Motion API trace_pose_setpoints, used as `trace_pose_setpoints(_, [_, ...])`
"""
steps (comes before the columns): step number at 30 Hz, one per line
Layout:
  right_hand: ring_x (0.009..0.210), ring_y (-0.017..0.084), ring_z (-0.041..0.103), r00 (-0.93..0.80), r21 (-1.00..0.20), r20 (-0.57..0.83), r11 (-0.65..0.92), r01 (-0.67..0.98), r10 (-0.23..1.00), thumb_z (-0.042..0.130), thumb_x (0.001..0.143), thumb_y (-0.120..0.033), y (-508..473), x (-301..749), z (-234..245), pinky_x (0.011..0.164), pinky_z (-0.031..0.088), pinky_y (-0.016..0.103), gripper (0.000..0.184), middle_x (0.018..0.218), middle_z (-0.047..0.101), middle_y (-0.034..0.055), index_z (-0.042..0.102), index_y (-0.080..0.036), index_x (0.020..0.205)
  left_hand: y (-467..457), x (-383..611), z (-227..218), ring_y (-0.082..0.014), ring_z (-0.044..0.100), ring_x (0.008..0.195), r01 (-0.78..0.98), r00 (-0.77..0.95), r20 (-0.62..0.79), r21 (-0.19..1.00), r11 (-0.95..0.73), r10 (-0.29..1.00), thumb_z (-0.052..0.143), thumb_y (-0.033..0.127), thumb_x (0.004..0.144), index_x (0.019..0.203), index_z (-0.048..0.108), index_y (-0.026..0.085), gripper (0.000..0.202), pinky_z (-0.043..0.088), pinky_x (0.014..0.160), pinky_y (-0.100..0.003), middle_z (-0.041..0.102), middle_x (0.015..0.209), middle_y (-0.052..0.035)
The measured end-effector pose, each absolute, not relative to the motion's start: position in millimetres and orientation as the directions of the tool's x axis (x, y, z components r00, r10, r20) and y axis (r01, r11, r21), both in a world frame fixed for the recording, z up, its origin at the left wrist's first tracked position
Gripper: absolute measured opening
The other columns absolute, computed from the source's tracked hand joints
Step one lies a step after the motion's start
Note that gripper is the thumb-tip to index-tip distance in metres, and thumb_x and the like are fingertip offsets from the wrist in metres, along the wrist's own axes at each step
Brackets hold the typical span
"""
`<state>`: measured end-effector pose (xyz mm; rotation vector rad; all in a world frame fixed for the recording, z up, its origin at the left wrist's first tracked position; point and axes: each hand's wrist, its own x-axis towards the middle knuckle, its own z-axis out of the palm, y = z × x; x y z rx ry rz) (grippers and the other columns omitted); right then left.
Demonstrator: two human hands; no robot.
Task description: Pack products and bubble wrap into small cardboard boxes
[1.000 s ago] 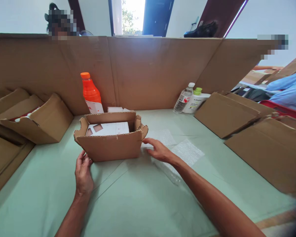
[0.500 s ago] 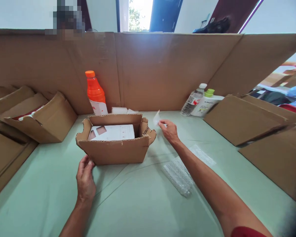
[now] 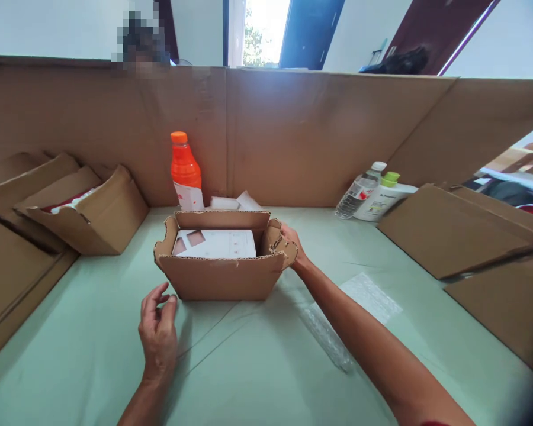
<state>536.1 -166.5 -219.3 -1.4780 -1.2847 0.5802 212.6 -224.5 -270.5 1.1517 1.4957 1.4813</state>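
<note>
An open cardboard box [image 3: 228, 281] stands on the green tabletop, its ragged end flaps raised. Inside it sits a white carton [image 3: 222, 244] with printed brown squares. My left hand [image 3: 159, 322] is just in front of the box's lower left corner, thumb and fingers apart, with nothing in it. At the right end of the box, my right hand [image 3: 295, 245] is partly behind the flap. Its fingers are hidden, so whether it grips the box cannot be seen. White foam pieces [image 3: 224, 203] lie behind the box, with a thin white piece [image 3: 247, 201] standing up beside them.
An orange bottle [image 3: 187, 171] stands behind the box, against a cardboard wall [image 3: 315, 136]. A clear water bottle [image 3: 359, 192] and a white bottle [image 3: 382, 201] lean at the back right. Bubble wrap [image 3: 371, 296] lies under my right forearm. Cardboard boxes [image 3: 111, 213] line both sides.
My right hand has moved left to the box's right end. The thin white piece it held is now by the foam behind the box. My left hand has come slightly away from the corner.
</note>
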Motion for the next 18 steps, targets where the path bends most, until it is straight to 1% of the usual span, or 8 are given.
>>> trace_pose_setpoints(2, [0.086, 0.023, 0.064, 0.3, -0.939, 0.193, 0.086, 0.333, 0.934, 0.049, 0.089, -0.054, -200.3, 529.1, -228.4, 0.077, 0.052, 0.035, 0.042, 0.094, 0.072, 0.0064, 0.07, -0.018, 0.092, -226.4, 212.0, -268.7, -0.0171, 0.056, 0.092, 0.128, -0.312, 0.091, 0.99, -0.053, 0.946, 0.064, 0.047, 0.083, 0.114, 0.068, 0.023, 0.039, 0.043, 0.082, -0.03, 0.064, 0.108, -0.0021])
trace_pose_setpoints(5, [0.074, 0.019, 0.06, 0.259, -0.97, 0.109, 0.045, 0.24, 0.96, 0.051, 0.087, -0.058, -236.1, 513.9, -238.1, 0.067, 0.05, 0.031, 0.043, 0.08, 0.068, 0.0034, 0.067, -0.019, 0.08, -226.9, 213.4, -269.2, -0.0168, 0.055, 0.081, 0.059, -0.23, 0.002, 0.998, 0.012, 0.973, 0.065, 0.049, 0.082, 0.115, 0.067, 0.023, 0.042, 0.043, 0.073, -0.029, 0.064, 0.09, -0.0002])
trace_pose_setpoints(7, [0.069, 0.017, 0.057, 0.228, -0.98, 0.08, 0.036, 0.193, 0.97, 0.051, 0.088, -0.058, -247.5, 504.9, -239.9, 0.064, 0.048, 0.03, 0.043, 0.071, 0.064, 0.0012, 0.065, -0.019, 0.076, -225.8, 214.6, -271.3, -0.0165, 0.056, 0.08, -0.01, -0.198, -0.019, 1.0, 0.018, 0.98, 0.067, 0.048, 0.08, 0.116, 0.066, 0.022, 0.044, 0.043, 0.073, -0.028, 0.065, 0.09, 0.0001])
trace_pose_setpoints(9, [0.068, 0.017, 0.056, 0.21, -0.986, 0.074, 0.04, 0.161, 0.975, 0.05, 0.088, -0.058, -251.2, 499.2, -238.5, 0.063, 0.048, 0.029, 0.042, 0.066, 0.062, 0.0001, 0.064, -0.02, 0.074, -223.9, 215.5, -273.4, -0.0173, 0.06, 0.087, -0.082, -0.159, -0.006, 0.997, -0.007, 0.987, 0.069, 0.047, 0.079, 0.117, 0.066, 0.022, 0.046, 0.045, 0.08, -0.029, 0.068, 0.096, -0.0011])
trace_pose_setpoints(11, [0.072, 0.018, 0.058, 0.206, -0.989, 0.076, 0.046, 0.143, 0.976, 0.049, 0.088, -0.057, -250.8, 496.0, -235.8, 0.064, 0.049, 0.029, 0.041, 0.069, 0.064, 0.0008, 0.065, -0.021, 0.077, -221.8, 216.1, -274.5, -0.0188, 0.061, 0.093, -0.138, -0.12, 0.002, 0.99, -0.019, 0.993, 0.07, 0.046, 0.077, 0.117, 0.066, 0.02, 0.048, 0.045, 0.088, -0.031, 0.07, 0.097, -0.0022])
trace_pose_setpoints(13, [0.079, 0.019, 0.061, 0.21, -0.99, 0.071, 0.043, 0.138, 0.975, 0.048, 0.088, -0.057, -249.2, 494.1, -233.5, 0.067, 0.05, 0.03, 0.042, 0.079, 0.069, 0.0027, 0.068, -0.021, 0.082, -220.1, 216.4, -274.8, -0.0187, 0.062, 0.092, -0.16, -0.105, 0.003, 0.987, -0.02, 0.994, 0.072, 0.045, 0.075, 0.118, 0.066, 0.02, 0.05, 0.045, 0.089, -0.032, 0.07, 0.093, -0.002])
trace_pose_setpoints(15, [0.085, 0.02, 0.063, 0.216, -0.989, 0.058, 0.027, 0.143, 0.975, 0.048, 0.087, -0.057, -248.7, 494.8, -231.5, 0.069, 0.051, 0.032, 0.044, 0.09, 0.072, 0.0047, 0.071, -0.02, 0.088, -218.8, 216.2, -274.7, -0.0171, 0.062, 0.09, -0.183, -0.112, 0.011, 0.983, -0.032, 0.994, 0.074, 0.042, 0.073, 0.118, 0.065, 0.02, 0.051, 0.044, 0.089, -0.031, 0.07, 0.093, -0.0013])
trace_pose_setpoints(18, [0.093, 0.022, 0.065, 0.264, -0.983, 0.048, 0.0, 0.181, 0.963, 0.061, 0.081, -0.053, -256.9, 507.9, -225.7, 0.079, 0.052, 0.035, 0.038, 0.1, 0.074, 0.0057, 0.075, -0.02, 0.095, -216.8, 214.8, -273.2, -0.0145, 0.062, 0.088, -0.208, -0.133, 0.019, 0.977, -0.046, 0.991, 0.076, 0.037, 0.07, 0.116, 0.066, 0.021, 0.049, 0.044, 0.088, -0.031, 0.068, 0.105, -0.0013])
